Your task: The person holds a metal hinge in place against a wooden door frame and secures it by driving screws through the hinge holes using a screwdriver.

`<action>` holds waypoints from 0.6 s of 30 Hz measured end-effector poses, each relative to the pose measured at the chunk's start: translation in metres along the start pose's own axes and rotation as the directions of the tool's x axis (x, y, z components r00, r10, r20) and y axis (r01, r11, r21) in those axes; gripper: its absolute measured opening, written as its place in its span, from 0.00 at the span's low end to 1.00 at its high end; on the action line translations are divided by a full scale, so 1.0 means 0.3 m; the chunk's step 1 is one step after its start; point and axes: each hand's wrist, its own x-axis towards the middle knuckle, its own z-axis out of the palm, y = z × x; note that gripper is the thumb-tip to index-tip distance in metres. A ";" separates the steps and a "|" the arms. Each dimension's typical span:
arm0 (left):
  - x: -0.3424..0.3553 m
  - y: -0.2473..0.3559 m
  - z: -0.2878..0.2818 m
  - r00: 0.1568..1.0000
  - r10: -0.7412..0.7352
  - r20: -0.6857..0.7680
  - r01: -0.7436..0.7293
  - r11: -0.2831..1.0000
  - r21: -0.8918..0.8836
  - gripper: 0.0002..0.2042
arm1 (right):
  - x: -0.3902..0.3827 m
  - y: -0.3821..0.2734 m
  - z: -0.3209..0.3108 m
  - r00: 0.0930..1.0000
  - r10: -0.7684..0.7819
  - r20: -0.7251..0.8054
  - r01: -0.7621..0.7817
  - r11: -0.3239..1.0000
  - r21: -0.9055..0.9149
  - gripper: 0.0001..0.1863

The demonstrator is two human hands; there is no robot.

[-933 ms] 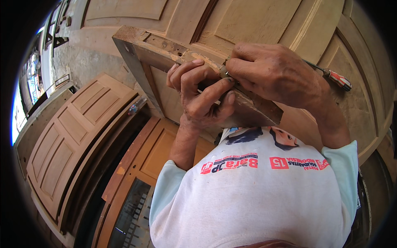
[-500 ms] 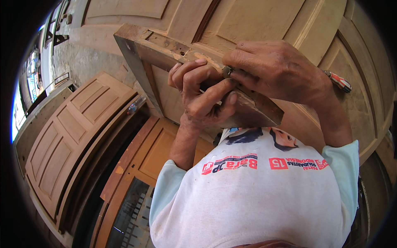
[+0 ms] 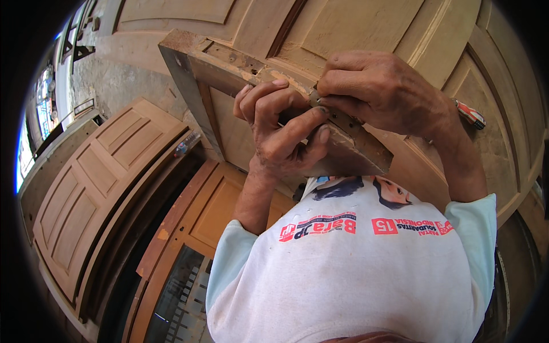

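My left hand (image 3: 283,123) is closed with curled fingers over the narrow edge of a wooden door (image 3: 280,77) that is tilted in front of me. Close against it, my right hand (image 3: 380,88) pinches at the same edge, fingertips together. A small dark grey metal piece (image 3: 314,96) shows between the two hands, partly covered by fingers. What exactly the right fingertips hold is hidden. Beside them, a dark plate with holes (image 3: 342,120) sits along the door edge. Further along that edge is a long recess (image 3: 229,56) cut into the wood.
Behind lies a large panelled door (image 3: 354,34). A red and white handled tool (image 3: 470,114) rests on it beyond my right wrist. To the left, pale panelled doors (image 3: 108,148) lean in a stack, next to an orange-brown door (image 3: 211,211) with a glass pane.
My right hand has shifted slightly up and right, its fingertips drawing back a little from the left fingers. More of the holed plate shows now. My left hand stays nearly still.
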 end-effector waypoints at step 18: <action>0.005 -0.002 -0.003 1.000 0.007 0.001 -0.007 1.000 -0.001 0.09 | -0.011 0.011 0.000 0.999 0.037 -0.020 -0.034 0.992 0.119 0.07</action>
